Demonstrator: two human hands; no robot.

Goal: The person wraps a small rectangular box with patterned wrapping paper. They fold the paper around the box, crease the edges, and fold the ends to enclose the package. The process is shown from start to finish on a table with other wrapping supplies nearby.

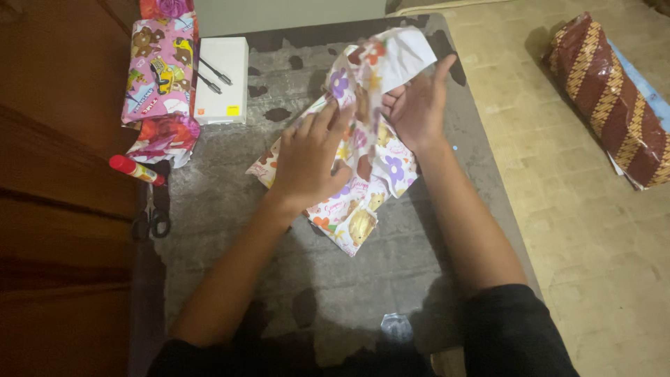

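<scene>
Hands: left hand [307, 157] flat, pressing floral wrapping paper [363, 174] onto tabletop [230, 209]; right hand [415, 105] half-open, lifting far flap, best pulled taut.

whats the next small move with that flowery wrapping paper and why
Probably fold the raised flap down. The left hand presses flat on the wrapping paper, while the right hand holds the upper flap lifted off the grey mat, its white underside showing. It looks pinned and ready to crease.
</scene>
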